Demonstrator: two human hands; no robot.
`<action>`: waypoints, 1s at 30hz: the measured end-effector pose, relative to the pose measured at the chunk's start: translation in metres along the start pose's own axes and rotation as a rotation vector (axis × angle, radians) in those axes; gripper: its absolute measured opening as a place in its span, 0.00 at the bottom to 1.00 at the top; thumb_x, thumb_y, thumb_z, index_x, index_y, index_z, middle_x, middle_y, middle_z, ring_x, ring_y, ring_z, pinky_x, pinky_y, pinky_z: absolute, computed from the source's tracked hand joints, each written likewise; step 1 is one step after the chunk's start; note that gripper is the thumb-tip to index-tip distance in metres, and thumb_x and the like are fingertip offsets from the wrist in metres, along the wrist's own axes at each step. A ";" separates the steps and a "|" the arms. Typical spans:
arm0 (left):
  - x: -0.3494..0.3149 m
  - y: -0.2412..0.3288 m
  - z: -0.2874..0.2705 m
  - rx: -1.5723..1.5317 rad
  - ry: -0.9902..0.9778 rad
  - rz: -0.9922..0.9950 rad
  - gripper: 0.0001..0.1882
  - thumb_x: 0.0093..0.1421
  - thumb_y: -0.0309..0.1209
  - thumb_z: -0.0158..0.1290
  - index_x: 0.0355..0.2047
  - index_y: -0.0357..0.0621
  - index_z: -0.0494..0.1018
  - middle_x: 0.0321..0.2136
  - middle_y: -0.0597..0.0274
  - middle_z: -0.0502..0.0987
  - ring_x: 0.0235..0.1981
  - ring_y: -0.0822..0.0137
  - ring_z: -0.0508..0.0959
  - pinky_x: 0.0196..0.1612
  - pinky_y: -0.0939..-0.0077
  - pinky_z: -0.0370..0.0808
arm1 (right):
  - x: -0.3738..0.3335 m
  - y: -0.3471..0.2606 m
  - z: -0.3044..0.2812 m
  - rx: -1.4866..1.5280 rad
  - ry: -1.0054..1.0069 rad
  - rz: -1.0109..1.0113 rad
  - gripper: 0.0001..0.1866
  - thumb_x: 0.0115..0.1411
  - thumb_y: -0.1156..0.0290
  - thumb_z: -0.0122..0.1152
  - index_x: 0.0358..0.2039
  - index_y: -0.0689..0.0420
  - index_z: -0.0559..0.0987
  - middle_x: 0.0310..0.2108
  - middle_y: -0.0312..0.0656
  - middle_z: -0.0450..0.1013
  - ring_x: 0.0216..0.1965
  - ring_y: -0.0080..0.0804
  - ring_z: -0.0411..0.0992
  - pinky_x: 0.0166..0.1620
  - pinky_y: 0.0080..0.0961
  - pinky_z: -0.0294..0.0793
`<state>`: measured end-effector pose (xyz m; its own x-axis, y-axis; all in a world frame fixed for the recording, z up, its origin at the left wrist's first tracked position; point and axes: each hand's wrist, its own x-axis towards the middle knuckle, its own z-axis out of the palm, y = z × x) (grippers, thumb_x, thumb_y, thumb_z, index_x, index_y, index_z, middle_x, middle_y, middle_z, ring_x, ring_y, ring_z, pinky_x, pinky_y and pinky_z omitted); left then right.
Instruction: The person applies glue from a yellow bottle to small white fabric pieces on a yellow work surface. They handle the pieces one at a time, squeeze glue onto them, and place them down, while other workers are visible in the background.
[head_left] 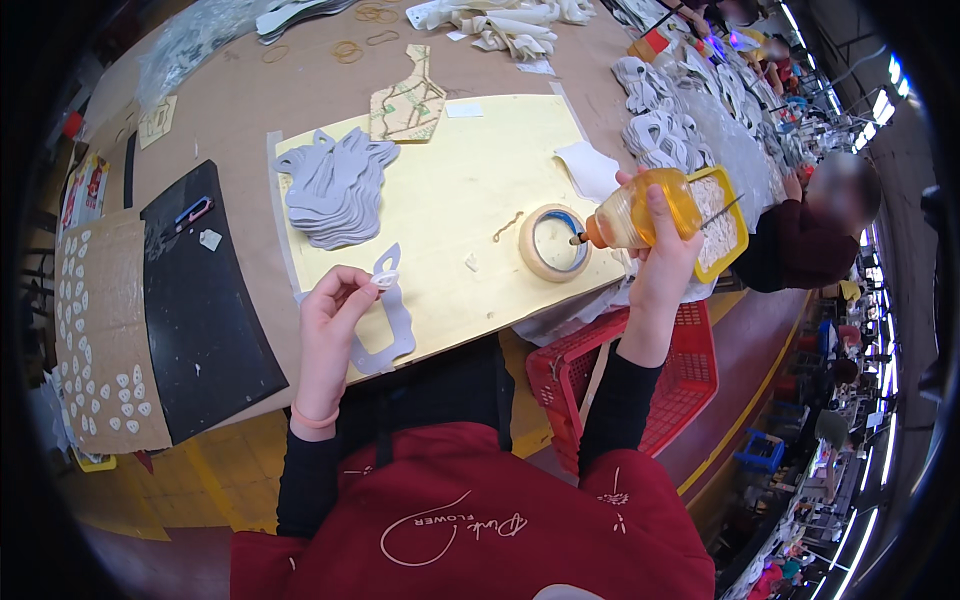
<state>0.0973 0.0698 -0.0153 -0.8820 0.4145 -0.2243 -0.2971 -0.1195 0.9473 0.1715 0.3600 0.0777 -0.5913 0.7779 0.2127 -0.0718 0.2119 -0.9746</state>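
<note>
My left hand [328, 318] pinches a small white oval piece [384, 281] between thumb and fingertips. Below it, a single grey cut-out piece [398, 325] lies flat at the near edge of the yellow sheet [480, 170]. A squeeze bottle of amber liquid [640, 212] is gripped in my right hand [668, 238]. The bottle is tilted onto its side, its dark nozzle tip pointing left above a roll of tape [540, 262]. Farther back on the left, several grey cut-out pieces are stacked in a fanned pile [335, 195].
Past the right hand stands a yellow tray [742, 238] of small white pieces. A patterned template [408, 105] lies behind the pile. At left are a black mat [205, 310] and a brown board [105, 330] with rows of white pieces. A red crate [560, 375] sits below. Another person [815, 235] is at right.
</note>
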 end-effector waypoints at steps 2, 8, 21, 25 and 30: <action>0.000 0.000 -0.001 -0.001 0.006 -0.002 0.03 0.60 0.27 0.51 0.31 0.41 0.71 0.30 0.68 0.73 0.37 0.76 0.71 0.45 0.81 0.65 | 0.001 0.000 -0.001 0.025 0.004 0.010 0.18 0.58 0.62 0.64 0.44 0.61 0.77 0.35 0.45 0.80 0.27 0.14 0.73 0.20 0.08 0.57; -0.001 -0.001 -0.002 0.007 0.020 -0.010 0.03 0.60 0.27 0.51 0.31 0.42 0.70 0.30 0.68 0.73 0.37 0.76 0.71 0.46 0.81 0.64 | 0.002 0.000 0.000 0.080 0.039 -0.012 0.18 0.58 0.64 0.65 0.43 0.62 0.77 0.36 0.47 0.80 0.28 0.16 0.74 0.19 0.08 0.57; -0.003 -0.001 -0.003 0.009 0.016 -0.001 0.03 0.60 0.28 0.51 0.31 0.42 0.71 0.30 0.68 0.73 0.36 0.76 0.71 0.45 0.82 0.64 | -0.003 0.004 0.002 0.118 0.166 -0.282 0.12 0.58 0.75 0.64 0.40 0.69 0.77 0.34 0.45 0.78 0.34 0.31 0.78 0.39 0.21 0.77; -0.003 0.001 -0.001 0.007 0.019 -0.011 0.03 0.61 0.28 0.50 0.31 0.42 0.70 0.30 0.68 0.73 0.36 0.76 0.71 0.45 0.82 0.64 | 0.000 0.011 -0.006 -0.029 0.239 -0.394 0.10 0.58 0.76 0.64 0.37 0.69 0.79 0.34 0.45 0.77 0.37 0.34 0.78 0.43 0.27 0.78; -0.003 -0.001 -0.002 0.002 0.024 -0.010 0.03 0.61 0.28 0.50 0.31 0.42 0.70 0.30 0.68 0.73 0.36 0.76 0.71 0.45 0.82 0.64 | -0.006 0.000 0.000 0.154 0.226 -0.292 0.17 0.59 0.73 0.63 0.46 0.67 0.75 0.39 0.47 0.76 0.37 0.38 0.78 0.43 0.29 0.78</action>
<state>0.0994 0.0666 -0.0160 -0.8875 0.3942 -0.2388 -0.3048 -0.1133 0.9456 0.1752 0.3554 0.0765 -0.3377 0.8121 0.4758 -0.3405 0.3658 -0.8661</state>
